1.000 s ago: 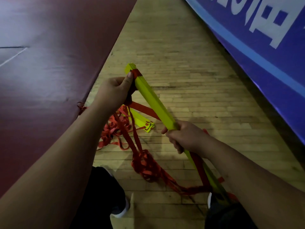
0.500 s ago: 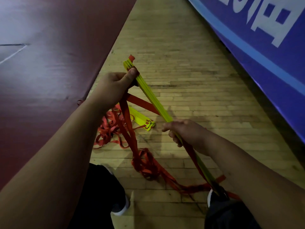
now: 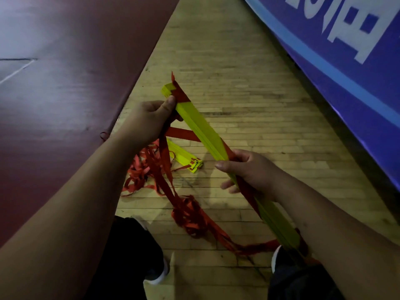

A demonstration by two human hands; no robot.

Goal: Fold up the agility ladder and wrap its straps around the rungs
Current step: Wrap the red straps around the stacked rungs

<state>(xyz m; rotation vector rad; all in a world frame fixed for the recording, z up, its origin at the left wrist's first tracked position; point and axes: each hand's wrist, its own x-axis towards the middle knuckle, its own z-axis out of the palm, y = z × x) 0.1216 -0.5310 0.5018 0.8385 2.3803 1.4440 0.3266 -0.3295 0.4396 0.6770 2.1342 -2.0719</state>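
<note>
A stacked bundle of yellow ladder rungs slants from upper left down to my right knee. My left hand grips its far end, thumb pressing a red strap that crosses the tip. My right hand grips the bundle's middle, fingers curled round the rungs and a red strap wound there. Loose red straps hang from the bundle to a tangle on the floor.
A second, smaller stack of yellow rungs lies on the wooden floor among more red webbing. A dark red mat borders the left, a blue banner the right. My dark shoes stand below.
The bundle has turned so its flat yellow face shows. A red strap now lies diagonally across the far tip under my left thumb. My right hand has slid slightly along the rungs.
</note>
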